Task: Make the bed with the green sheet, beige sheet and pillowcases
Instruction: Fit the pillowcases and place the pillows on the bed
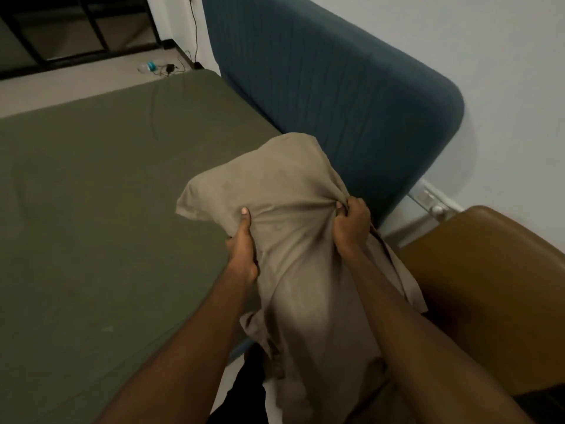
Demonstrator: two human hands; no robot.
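Head view: beige pillowcase point(275, 185), prob. w/ pillow partway in, is held over the green sheet point(107, 179) near the headboard point(336, 87), L hand point(243, 255) curled round its side, R hand point(350, 224) pinching bunched cloth, so the pillow may slide out the loose open end.

Beige pillowcase point(290, 240) bunched over a pillow, green sheet point(107, 179) spread flat on bed

A blue padded headboard point(336, 96) stands against a white wall point(504, 71), a brown chair point(489, 286) beside it.
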